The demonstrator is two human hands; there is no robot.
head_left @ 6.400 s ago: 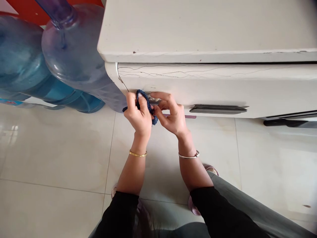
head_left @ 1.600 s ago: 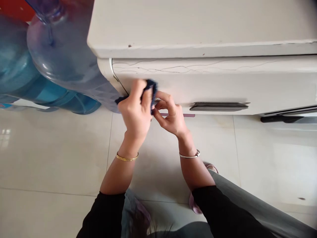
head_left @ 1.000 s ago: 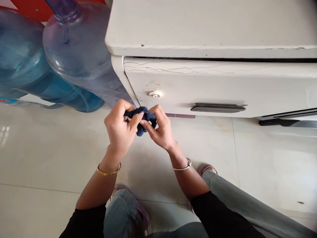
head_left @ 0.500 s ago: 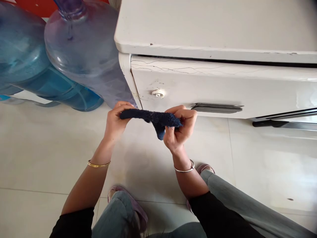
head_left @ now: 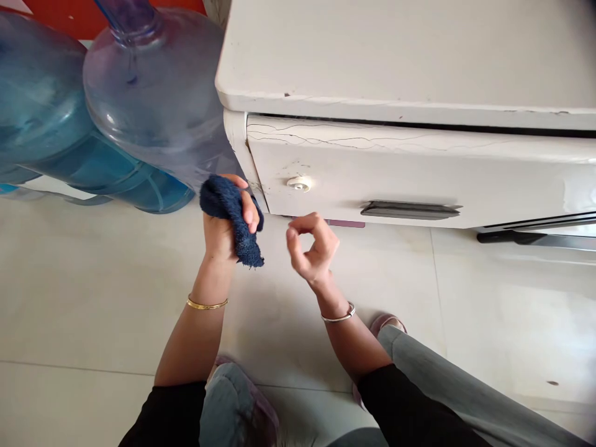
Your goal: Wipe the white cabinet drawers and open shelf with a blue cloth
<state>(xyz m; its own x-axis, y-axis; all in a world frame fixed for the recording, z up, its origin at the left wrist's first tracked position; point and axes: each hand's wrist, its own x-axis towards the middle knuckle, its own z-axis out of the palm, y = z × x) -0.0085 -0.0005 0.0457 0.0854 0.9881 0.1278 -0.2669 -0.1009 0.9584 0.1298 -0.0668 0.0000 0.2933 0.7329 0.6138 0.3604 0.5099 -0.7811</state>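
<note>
A dark blue cloth with a fuzzy, frayed edge is bunched in my left hand, whose fingers wrap round it. One end of it hangs down past the palm. To the right, my right hand is apart from the cloth, its thumb and forefinger curled together into a ring with nothing visible in it. Both hands are in front of a white cabinet, near its round white lock. A dark grey recessed handle lies right of the lock.
Large blue water jugs stand against the cabinet's left side. A black bar-like handle sticks out at far right. Pale floor tiles lie below, with my slippered feet on them. A reddish strip shows beneath the cabinet front.
The cloth was stretched between both hands; now it is bunched in my left hand alone. My right hand has let go of it and moved slightly left.
</note>
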